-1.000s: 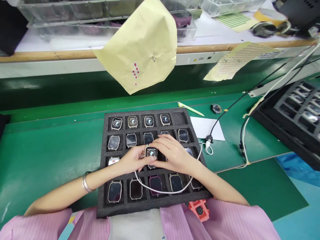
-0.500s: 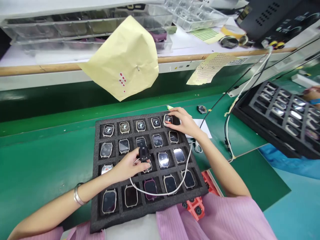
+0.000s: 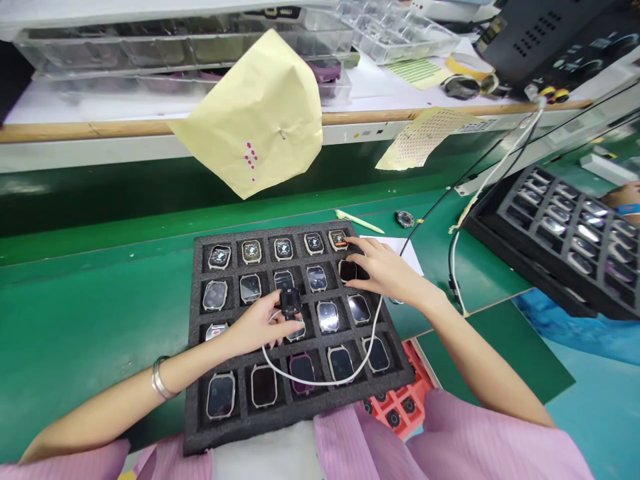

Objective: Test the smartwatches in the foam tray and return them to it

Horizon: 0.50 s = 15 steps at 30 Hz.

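A black foam tray on the green bench holds several smartwatch bodies in square pockets. My left hand is closed on a small black charging dock with a white cable, held over the tray's middle. My right hand reaches to the second row's right end and pinches a dark-screened watch there. A lit watch sits in the top-right pocket just beyond those fingers.
A yellow paper sheet hangs over the bench's back. A second black tray of watches stands at the right, with another person's hand at its far edge. A green pen, white paper, cables and an orange holder lie around the tray.
My right hand set the lit watch into the top-right pocket, then drew back to the dark watch one row nearer. My left hand stays on the dock.
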Tool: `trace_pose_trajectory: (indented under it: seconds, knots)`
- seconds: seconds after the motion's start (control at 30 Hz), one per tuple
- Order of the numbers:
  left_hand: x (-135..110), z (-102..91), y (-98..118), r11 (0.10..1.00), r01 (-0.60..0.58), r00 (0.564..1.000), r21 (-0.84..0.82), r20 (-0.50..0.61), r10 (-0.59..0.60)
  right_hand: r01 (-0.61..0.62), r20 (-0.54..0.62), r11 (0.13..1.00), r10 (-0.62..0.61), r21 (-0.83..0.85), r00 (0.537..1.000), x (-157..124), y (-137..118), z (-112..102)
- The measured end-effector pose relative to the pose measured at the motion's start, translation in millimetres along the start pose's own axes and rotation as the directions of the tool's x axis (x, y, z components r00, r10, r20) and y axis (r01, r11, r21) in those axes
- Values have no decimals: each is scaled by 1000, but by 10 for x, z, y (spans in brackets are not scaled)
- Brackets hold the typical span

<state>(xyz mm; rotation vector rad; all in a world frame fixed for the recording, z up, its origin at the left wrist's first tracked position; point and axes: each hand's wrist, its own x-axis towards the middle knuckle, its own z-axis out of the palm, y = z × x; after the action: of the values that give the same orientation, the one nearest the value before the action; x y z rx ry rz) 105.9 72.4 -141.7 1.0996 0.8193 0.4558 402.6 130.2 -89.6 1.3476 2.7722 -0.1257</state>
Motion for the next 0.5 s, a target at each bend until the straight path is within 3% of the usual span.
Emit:
trace_pose_trajectory:
  seconds: [0.1, 0.17, 0.3, 0.37, 0.5]
  knots:
    - [23, -14, -2, 995, -37, 999, -91, 16, 38, 29, -40, 999, -29, 13, 999, 45, -5, -34]
    - [39, -22, -10, 987, -50, 998, -152, 25, 54, 28, -128, 997, -19, 70, 992, 66, -55, -132]
    - [61, -30, -34, 970, -82, 995, -229, 37, 93, 133, -318, 938, -25, 321, 948, 133, -435, -295]
    - [66, -31, -46, 960, -104, 991, -260, 55, 122, 233, -312, 904, -119, 358, 942, 195, -693, -266]
    - [71, -33, -55, 958, -180, 981, -224, 31, 191, 326, -261, 905, -257, 274, 931, 333, -1017, -86]
